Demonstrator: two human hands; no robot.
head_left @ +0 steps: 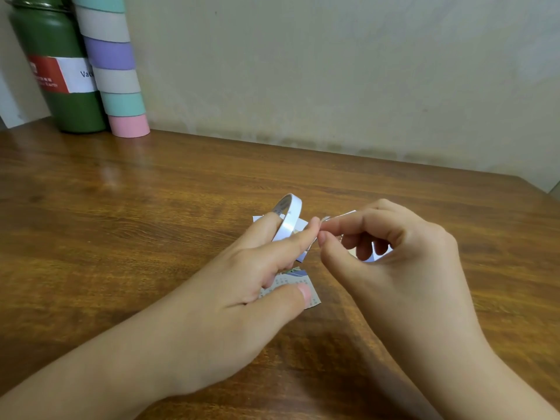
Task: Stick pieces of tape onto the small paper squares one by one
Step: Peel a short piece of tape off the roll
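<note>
My left hand holds a thin white tape roll above the table, with one finger through the ring. My right hand pinches a small piece of tape at its fingertips, right where the two hands meet. Small paper squares lie on the wood under the hands: one printed square below my left thumb, another between the hands, and white ones partly hidden behind the roll. A further scrap shows inside the curl of my right hand.
A green flask and a stack of coloured tape rolls stand at the back left against the wall. The wooden table ends at the wall behind and has its right corner near the far right.
</note>
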